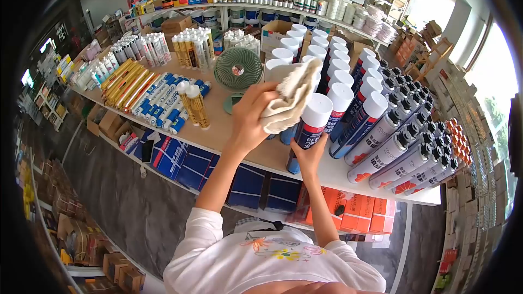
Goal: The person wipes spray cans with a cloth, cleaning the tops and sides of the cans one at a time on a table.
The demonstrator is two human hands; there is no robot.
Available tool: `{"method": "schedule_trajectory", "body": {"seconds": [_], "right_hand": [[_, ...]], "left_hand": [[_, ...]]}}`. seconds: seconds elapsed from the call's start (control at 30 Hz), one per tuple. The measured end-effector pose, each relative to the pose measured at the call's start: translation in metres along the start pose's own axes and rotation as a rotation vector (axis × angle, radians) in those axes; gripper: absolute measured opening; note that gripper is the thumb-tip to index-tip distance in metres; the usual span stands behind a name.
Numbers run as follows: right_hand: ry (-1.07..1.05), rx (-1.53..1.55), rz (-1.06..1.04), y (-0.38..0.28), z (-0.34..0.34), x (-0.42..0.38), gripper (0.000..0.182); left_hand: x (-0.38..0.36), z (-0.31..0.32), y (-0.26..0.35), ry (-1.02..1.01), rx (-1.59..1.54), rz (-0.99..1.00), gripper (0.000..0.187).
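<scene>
A crumpled beige cloth is gripped in my left hand, raised above the table near the white-capped cans. My right hand is wrapped round the lower part of a dark blue can with a white cap and a red band, at the table's front edge. The cloth hangs just up and to the left of that can's cap. Rows of similar blue cans stand behind and to the right. A green fan stands left of the cloth, partly behind my left hand.
Silver cans with black tops fill the table's right end. Gold tubes and blue-and-white tubes lie on the left, beside two upright gold tubes. Orange boxes and blue boxes sit below the tabletop.
</scene>
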State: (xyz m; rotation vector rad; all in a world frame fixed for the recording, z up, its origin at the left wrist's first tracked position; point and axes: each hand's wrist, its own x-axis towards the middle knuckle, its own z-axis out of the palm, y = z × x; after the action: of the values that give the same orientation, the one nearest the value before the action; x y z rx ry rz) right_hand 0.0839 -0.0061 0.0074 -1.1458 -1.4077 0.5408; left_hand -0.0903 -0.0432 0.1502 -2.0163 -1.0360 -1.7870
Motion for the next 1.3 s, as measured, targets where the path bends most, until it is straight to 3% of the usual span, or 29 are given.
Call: {"method": "schedule_trajectory", "body": {"seconds": [0.17,0.27,0.3,0.4,0.43,0.6,0.67,0.73,0.87,0.93,1.0,1.07,1.13,1.3], "right_hand": [[0.046,0.026,-0.013,0.006,-0.004,-0.013,0.078],[0.062,0.17,0.0,0.013,-0.004,-0.011,0.081],[0.065,0.15,-0.029,0.014,-0.003,-0.011,0.081],[0.063,0.131,-0.067,0.018,0.001,-0.009,0.082],[0.073,0.121,-0.071,0.018,0.001,-0.011,0.083],[0.084,0.119,-0.094,0.013,0.0,-0.009,0.089],[0.073,0.088,-0.131,0.011,-0.003,-0.009,0.09],[0.055,0.059,-0.09,0.016,-0.008,-0.009,0.089],[0.056,0.004,-0.224,0.018,-0.014,-0.009,0.082],[0.093,0.095,-0.16,0.006,-0.011,-0.006,0.091],[0.156,0.246,-0.175,-0.019,-0.007,0.001,0.084],[0.197,0.201,-0.235,-0.02,-0.007,0.01,0.079],[0.117,0.18,-0.196,0.0,-0.011,0.024,0.065],[0.308,0.208,-0.24,-0.013,-0.001,0.023,0.056]], "left_hand": [[0.032,0.03,-0.002,-0.225,0.011,0.261,0.032],[0.03,0.044,0.008,-0.408,-0.111,0.26,0.038],[0.029,0.045,0.008,-0.439,-0.122,0.257,0.052],[0.029,0.043,0.015,-0.478,-0.057,0.23,0.051],[0.027,0.045,0.016,-0.51,-0.06,0.18,0.06],[0.033,0.053,0.027,-0.543,-0.005,0.187,0.07],[0.031,0.058,0.021,-0.463,0.031,0.337,0.06],[0.03,0.055,0.02,-0.511,-0.039,0.263,0.064],[0.025,0.058,0.005,-0.542,-0.134,0.283,0.059],[0.027,0.058,0.0,-0.492,-0.217,0.307,0.055],[0.029,0.059,-0.005,-0.511,-0.205,0.354,0.049],[0.024,0.061,-0.007,-0.509,-0.242,0.274,0.05],[0.024,0.067,-0.005,-0.484,-0.257,0.308,0.05],[0.027,0.075,-0.006,-0.397,-0.311,0.259,0.043]]}}
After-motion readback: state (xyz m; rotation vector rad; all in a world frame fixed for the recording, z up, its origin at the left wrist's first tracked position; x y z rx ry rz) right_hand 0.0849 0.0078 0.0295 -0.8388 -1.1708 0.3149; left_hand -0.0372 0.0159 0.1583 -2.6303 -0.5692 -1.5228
